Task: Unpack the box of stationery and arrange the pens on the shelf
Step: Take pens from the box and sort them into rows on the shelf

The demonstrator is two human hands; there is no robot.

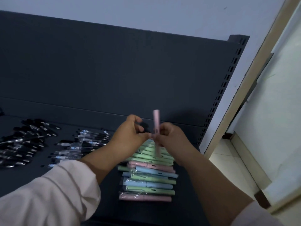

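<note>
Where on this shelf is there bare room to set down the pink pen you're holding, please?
Bare shelf runs along the back panel, behind the black pens and the clear-barrelled pens. Another bare patch lies in front of the pastel pen stack, at the near edge. Between those piles it is crowded. The right hand holds the pink pen.

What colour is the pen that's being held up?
Pale pink. The pen stands upright in the right hand; the head view shows it, slightly blurred.
</note>
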